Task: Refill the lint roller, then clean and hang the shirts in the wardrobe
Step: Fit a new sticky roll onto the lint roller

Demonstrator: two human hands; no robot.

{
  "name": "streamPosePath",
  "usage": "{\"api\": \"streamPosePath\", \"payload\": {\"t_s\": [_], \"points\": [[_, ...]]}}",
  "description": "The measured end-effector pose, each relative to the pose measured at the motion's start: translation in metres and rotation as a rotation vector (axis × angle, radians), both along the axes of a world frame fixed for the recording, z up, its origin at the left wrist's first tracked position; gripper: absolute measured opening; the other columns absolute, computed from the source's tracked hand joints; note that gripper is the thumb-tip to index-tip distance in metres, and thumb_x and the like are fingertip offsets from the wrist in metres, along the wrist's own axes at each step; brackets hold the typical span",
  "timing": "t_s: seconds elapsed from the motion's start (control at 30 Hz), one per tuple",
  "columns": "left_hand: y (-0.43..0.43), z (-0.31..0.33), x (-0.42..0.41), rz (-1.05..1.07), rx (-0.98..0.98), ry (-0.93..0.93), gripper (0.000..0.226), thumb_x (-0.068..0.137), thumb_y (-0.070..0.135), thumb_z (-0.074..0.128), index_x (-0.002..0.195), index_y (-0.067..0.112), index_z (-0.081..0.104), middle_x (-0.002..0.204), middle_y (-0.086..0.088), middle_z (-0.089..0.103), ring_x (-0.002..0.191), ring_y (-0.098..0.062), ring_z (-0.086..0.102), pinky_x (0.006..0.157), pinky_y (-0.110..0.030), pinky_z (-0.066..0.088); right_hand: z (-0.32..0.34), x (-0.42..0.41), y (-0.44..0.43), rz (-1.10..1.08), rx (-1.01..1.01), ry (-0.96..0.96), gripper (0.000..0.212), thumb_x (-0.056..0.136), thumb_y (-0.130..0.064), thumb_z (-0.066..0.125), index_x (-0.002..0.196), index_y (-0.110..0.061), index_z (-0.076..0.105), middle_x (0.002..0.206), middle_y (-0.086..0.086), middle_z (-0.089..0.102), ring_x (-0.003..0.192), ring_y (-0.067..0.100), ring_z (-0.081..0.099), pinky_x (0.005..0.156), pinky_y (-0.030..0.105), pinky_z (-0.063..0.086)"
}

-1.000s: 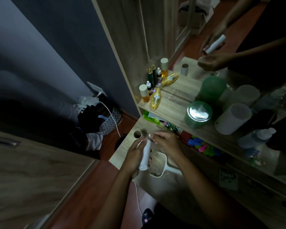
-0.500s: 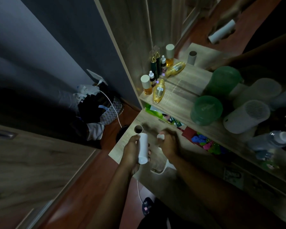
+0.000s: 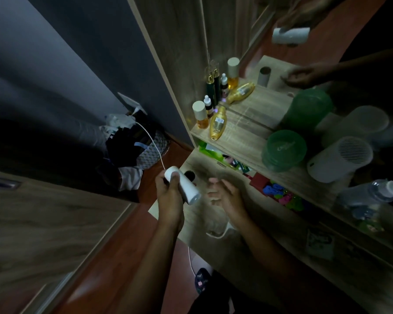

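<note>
The left hand [image 3: 171, 196] is wrapped tight around a white roll [image 3: 183, 187]. The thumb lies across the top end of the roll. The roll is up in the air, just above the near corner of the wooden table [image 3: 288, 223], and it tips down toward the right. The right hand [image 3: 227, 194] is just beside the roll but does not touch it. Its fingers are spread out and it holds nothing. It looks a bit blurry. Right behind the roll, a brown cardboard tube [image 3: 190, 175] stands up on the table. A white handle [image 3: 217, 234] lies on the table under the right wrist. Behind the table is a shelf [image 3: 243, 141]. A gold bottle [image 3: 218, 122] lies on its side there, with small bottles standing near it. A green tub [image 3: 284, 150] and a white round box [image 3: 338, 159] sit farther right. A basket [image 3: 145, 150] full of clothes sits on the floor by the dark wall.
</note>
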State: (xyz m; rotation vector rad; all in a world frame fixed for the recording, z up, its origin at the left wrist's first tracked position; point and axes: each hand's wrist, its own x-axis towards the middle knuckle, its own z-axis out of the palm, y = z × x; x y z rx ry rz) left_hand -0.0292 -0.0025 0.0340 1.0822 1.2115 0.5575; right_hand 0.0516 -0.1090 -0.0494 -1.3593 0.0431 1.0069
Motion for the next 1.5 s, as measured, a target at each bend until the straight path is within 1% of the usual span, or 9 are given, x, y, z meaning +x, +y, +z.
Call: {"api": "streamPosePath", "payload": {"t_s": [0.23,0.37,0.53,0.73,0.93,1.0,1.13,1.3,1.5], "points": [[-0.014,0.006,-0.009,-0.047,0.304,0.031,0.014,0.101,0.027,0.052,0.114,0.025,0.046,0.11,-0.012,0.061,0.097,-0.022,0.063,0.075,-0.037,0.055,0.054,-0.027,-0.004,0.091,0.383,0.298,0.034,0.091,-0.022,0.059,0.123,-0.012,0.062,0.121,0.013,0.068,0.107,0.027,0.068,0.087,0.037,0.057],[-0.017,0.007,-0.011,-0.056,0.362,0.024,0.017,0.099,0.029,0.055,0.113,0.026,0.049,0.109,-0.015,0.063,0.099,-0.032,0.064,0.077,-0.047,0.056,0.055,-0.031,-0.005,0.087,0.369,0.25,0.036,0.093,-0.014,0.06,0.128,-0.007,0.059,0.122,0.011,0.068,0.112,0.025,0.066,0.09,0.035,0.056],[-0.019,0.005,-0.015,0.017,0.363,0.007,0.015,0.101,0.017,0.053,0.115,0.017,0.048,0.102,-0.005,0.06,0.087,-0.008,0.06,0.067,-0.013,0.05,0.053,-0.031,-0.01,0.097,0.356,0.296,0.023,0.098,-0.009,0.052,0.114,0.0,0.065,0.112,0.017,0.07,0.098,0.025,0.071,0.082,0.029,0.057],[-0.016,0.004,-0.022,0.034,0.32,-0.002,0.015,0.101,0.018,0.053,0.114,0.024,0.048,0.102,0.001,0.06,0.08,0.004,0.061,0.071,-0.018,0.05,0.041,-0.021,-0.02,0.068,0.217,0.43,0.032,0.096,-0.002,0.053,0.127,0.005,0.053,0.115,0.026,0.068,0.099,0.035,0.071,0.088,0.039,0.058],[-0.02,-0.007,-0.029,0.012,0.251,0.007,0.027,0.099,0.023,0.057,0.125,0.024,0.049,0.112,-0.001,0.06,0.088,-0.003,0.063,0.072,-0.024,0.05,0.027,-0.005,-0.033,0.055,0.111,0.502,0.026,0.101,-0.004,0.041,0.124,0.005,0.05,0.118,0.027,0.061,0.088,0.032,0.07,0.069,0.038,0.062],[-0.023,-0.01,-0.03,0.001,0.221,0.025,0.035,0.097,0.023,0.06,0.13,0.02,0.048,0.117,-0.005,0.06,0.094,-0.01,0.063,0.07,-0.022,0.05,0.015,0.0,-0.033,0.01,0.03,0.429,0.028,0.101,-0.005,0.041,0.126,0.0,0.05,0.117,0.023,0.063,0.092,0.029,0.068,0.069,0.034,0.06],[-0.029,-0.009,-0.03,-0.032,0.18,0.062,0.034,0.096,0.017,0.061,0.127,0.016,0.047,0.105,0.005,0.056,0.074,0.014,0.062,0.053,-0.008,0.047,-0.013,0.01,-0.036,-0.041,-0.104,0.208,0.035,0.098,0.006,0.035,0.127,-0.006,0.052,0.113,0.013,0.064,0.095,0.023,0.064,0.062,0.026,0.059],[-0.033,-0.015,-0.032,-0.09,0.105,0.092,0.037,0.091,0.03,0.068,0.123,0.035,0.049,0.118,-0.005,0.062,0.108,-0.023,0.064,0.083,-0.04,0.058,-0.042,0.026,-0.042,0.108,-0.423,-0.493,0.053,0.087,0.009,0.059,0.136,-0.006,0.05,0.137,0.01,0.056,0.127,0.023,0.054,0.105,0.035,0.047],[-0.036,-0.019,-0.032,-0.141,0.102,0.127,0.04,0.09,0.03,0.069,0.127,0.03,0.052,0.117,-0.008,0.064,0.1,-0.023,0.067,0.071,-0.03,0.053,-0.062,0.031,-0.048,0.303,-0.628,-0.888,0.037,0.087,-0.012,0.068,0.123,-0.017,0.059,0.121,0.006,0.066,0.111,0.017,0.064,0.082,0.016,0.048]]}}
